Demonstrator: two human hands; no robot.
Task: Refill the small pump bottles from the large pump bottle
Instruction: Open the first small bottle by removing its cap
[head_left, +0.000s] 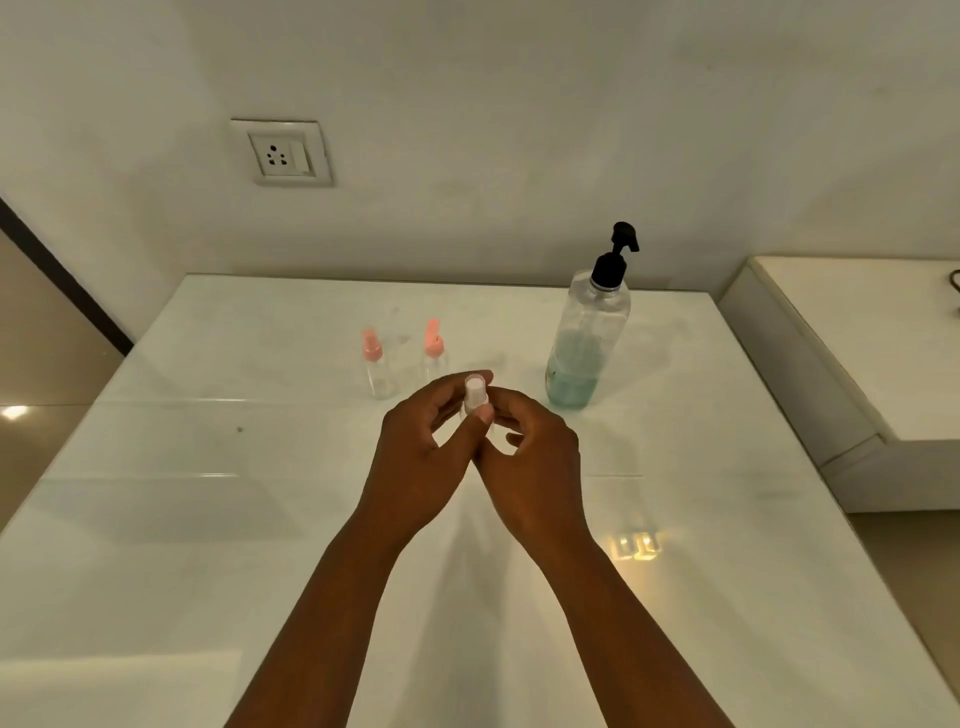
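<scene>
Small white-capped bottle (476, 396) is pinched between left hand (422, 447) and right hand (530, 447), just in front of large pump bottle (587, 343). Risk: cap twisted unevenly, bottle slipped from fingertips and toppled.

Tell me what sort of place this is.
Probably a room in a home: a glossy white table against a plain wall, a wall socket above it, and a large pump bottle standing on it.

- I count three small pump bottles: two pink-capped (378, 366) (434, 351), one white-capped (476, 393).
- One large pump bottle (589, 332) near the table's (208, 467) far edge.
- One wall socket (283, 153).
- Two hands (423, 457) (530, 462).
</scene>
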